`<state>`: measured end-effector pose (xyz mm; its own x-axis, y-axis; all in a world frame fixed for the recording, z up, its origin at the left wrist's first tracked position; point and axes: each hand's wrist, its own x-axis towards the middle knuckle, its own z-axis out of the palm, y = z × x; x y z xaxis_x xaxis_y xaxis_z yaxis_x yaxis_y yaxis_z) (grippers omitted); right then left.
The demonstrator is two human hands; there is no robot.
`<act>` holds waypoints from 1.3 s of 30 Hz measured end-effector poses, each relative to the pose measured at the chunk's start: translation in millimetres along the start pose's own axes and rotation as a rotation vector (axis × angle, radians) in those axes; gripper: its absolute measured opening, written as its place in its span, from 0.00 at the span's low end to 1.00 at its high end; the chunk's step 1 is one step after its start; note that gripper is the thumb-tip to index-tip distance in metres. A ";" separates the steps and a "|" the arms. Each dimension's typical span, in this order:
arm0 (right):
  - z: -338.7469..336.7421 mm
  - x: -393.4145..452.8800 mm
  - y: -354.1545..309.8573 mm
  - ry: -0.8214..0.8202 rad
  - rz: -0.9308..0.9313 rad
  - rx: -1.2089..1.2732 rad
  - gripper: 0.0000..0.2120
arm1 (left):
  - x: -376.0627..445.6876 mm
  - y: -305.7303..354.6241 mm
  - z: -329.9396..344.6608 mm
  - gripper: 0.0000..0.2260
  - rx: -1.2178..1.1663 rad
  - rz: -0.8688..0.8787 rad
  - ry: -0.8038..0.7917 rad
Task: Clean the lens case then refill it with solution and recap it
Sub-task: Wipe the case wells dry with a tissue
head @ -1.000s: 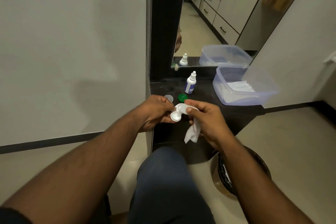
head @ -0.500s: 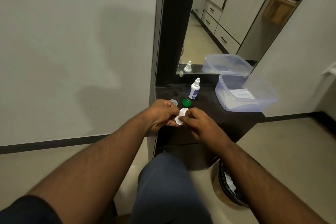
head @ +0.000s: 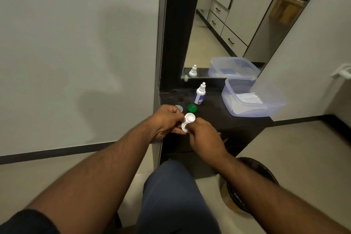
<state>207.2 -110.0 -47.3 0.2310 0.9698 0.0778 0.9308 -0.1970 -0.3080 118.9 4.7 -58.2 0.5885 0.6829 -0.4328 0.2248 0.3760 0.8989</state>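
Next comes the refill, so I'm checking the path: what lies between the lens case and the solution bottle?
In the head view, the green cap lies on the dark counter between the lens case and the solution bottle.

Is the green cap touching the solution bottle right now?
Apart. The head view shows dark countertop between the green cap and the solution bottle.
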 end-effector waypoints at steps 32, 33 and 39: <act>32.1 -3.5 -12.1 0.266 0.238 0.635 0.11 | -2.4 5.1 -8.2 0.02 -0.002 -0.042 -0.074; 26.9 -3.4 -6.4 0.214 0.162 0.531 0.11 | -3.0 5.1 -8.4 0.02 -0.006 -0.046 -0.083; -30.6 13.5 25.3 -0.154 -0.509 -0.436 0.19 | -6.7 7.6 -8.9 0.05 0.037 -0.050 -0.123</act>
<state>242.5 -106.3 -25.0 -0.2778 0.9600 -0.0339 0.9493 0.2798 0.1433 109.8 8.6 -49.1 0.6658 0.5812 -0.4679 0.2832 0.3832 0.8792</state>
